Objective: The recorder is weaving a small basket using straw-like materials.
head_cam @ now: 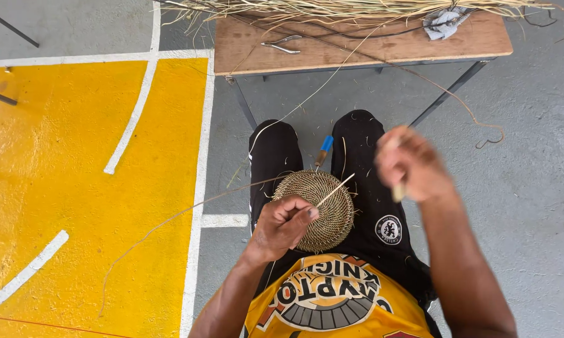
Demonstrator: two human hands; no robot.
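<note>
Resting on the person's lap between the two thighs, the round woven disc [316, 209] lies flat-face up, directly beneath the left hand [282, 226], which is by far the nearer of the two hands. The fingers [297, 213] of this hand are pressed together and curl over the disc's near-left edge, pinching a thin pale strand [335, 189] at its lower end. The strand's long axis runs diagonally up and to the right across the disc face, pointing toward the right hand [412, 164]. The right hand is raised well apart from the disc, up and to its right, and is motion-blurred; its fingers appear closed around a small pale object, but the grip cannot be told with certainty. A blue-handled tool [323, 150] lies between the knees, just beyond the disc's far edge. A long loose fibre [169, 222] trails left from the disc over the yellow painted floor [75, 188]. Ahead, a wooden surface [357, 44] carries a bundle of dry grass [332, 9], pliers [281, 44] and a crumpled cloth [445, 22].
</note>
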